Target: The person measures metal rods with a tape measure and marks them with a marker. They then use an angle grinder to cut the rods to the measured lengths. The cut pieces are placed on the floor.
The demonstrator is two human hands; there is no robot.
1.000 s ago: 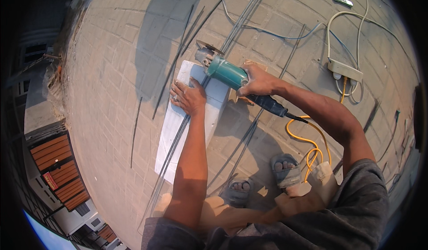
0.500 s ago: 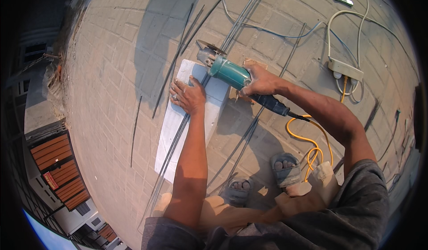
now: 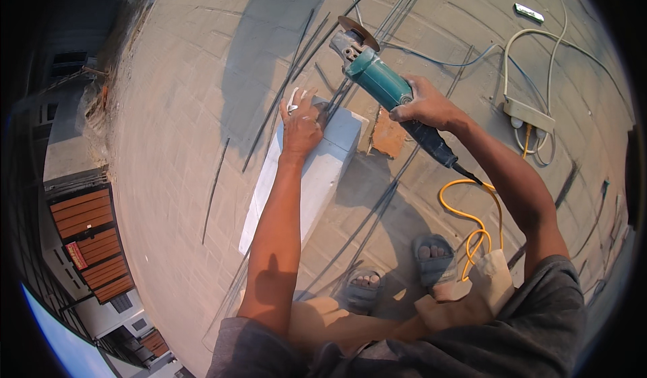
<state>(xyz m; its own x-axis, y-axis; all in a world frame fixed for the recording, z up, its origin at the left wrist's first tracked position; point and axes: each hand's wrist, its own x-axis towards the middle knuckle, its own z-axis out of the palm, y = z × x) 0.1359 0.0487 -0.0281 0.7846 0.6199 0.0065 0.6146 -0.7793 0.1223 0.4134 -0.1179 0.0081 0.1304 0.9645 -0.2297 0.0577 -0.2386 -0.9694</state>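
My right hand [image 3: 431, 105] is wrapped round the body of a green angle grinder [image 3: 381, 78] with a dark rear handle. Its cutting disc [image 3: 359, 31] is tilted at the far end, apart from the block. My left hand [image 3: 301, 127] rests over the far end of a long white block [image 3: 323, 169], its fingers bent around thin metal rods [image 3: 335, 107] that cross the block. Pale material shows at its fingers; what it is I cannot make out. The left forearm hides part of the rods and block.
Loose rods [image 3: 276, 101] lie on the paved ground [image 3: 175, 108]. An orange-brown brick piece [image 3: 388, 134] sits right of the block. A yellow cord [image 3: 465, 209] loops near my sandalled feet [image 3: 435, 256]. At right lie a white socket strip [image 3: 529, 113] and its cables.
The grinder has lifted up and away from the block, showing more of the brick piece. My left hand has slid toward the block's far end, its fingers more bent. The view has shifted slightly.
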